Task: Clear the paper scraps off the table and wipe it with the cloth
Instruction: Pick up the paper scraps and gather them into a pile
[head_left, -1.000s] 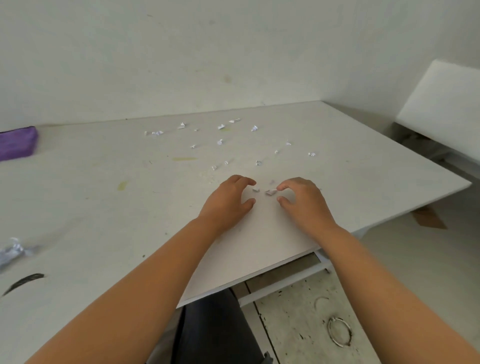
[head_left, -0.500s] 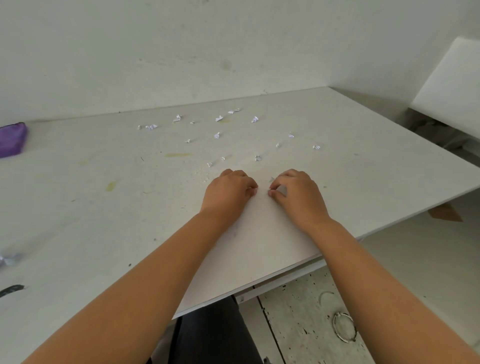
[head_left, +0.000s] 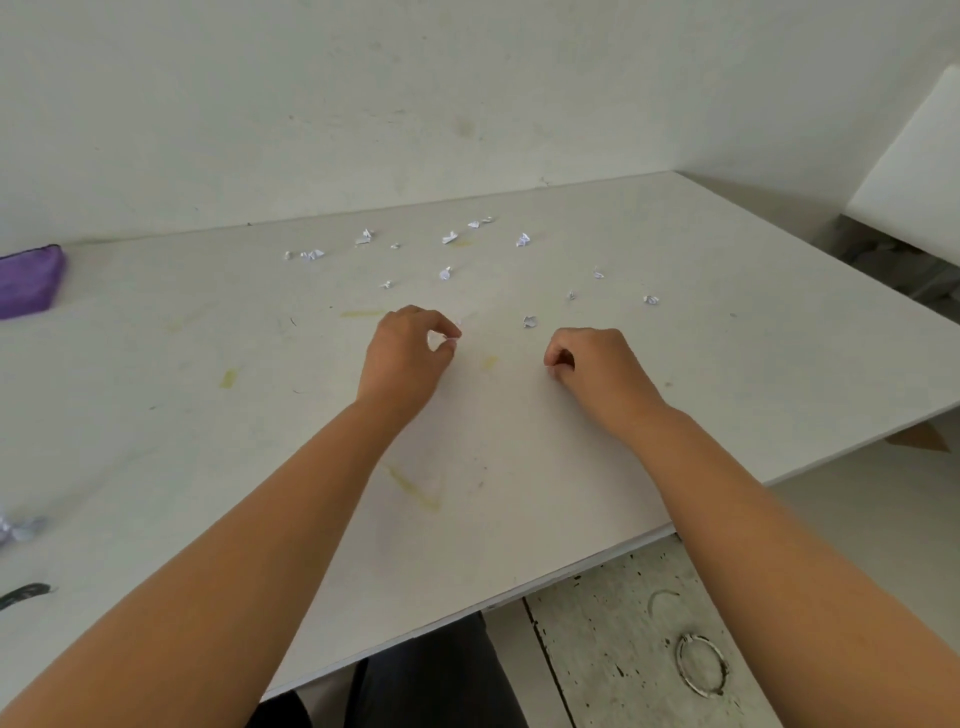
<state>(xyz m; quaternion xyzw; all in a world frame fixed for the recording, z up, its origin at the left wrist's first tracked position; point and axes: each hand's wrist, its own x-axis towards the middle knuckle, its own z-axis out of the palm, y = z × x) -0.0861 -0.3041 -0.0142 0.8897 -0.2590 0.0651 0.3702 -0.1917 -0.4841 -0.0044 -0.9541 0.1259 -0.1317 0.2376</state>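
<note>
A big white table fills most of the picture. A purple cloth lies at the left edge. The left hand is in the middle, and its fingers pinch a small paper scrap. The right hand, to the right of it, is curled; what it holds I cannot tell. More little paper scraps lie spread above the hands.

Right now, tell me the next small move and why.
Probably move the right hand forward to pinch the nearest scrap. It lies loose just beyond that hand, while the left hand already pinches a scrap; more scraps are scattered farther back.
</note>
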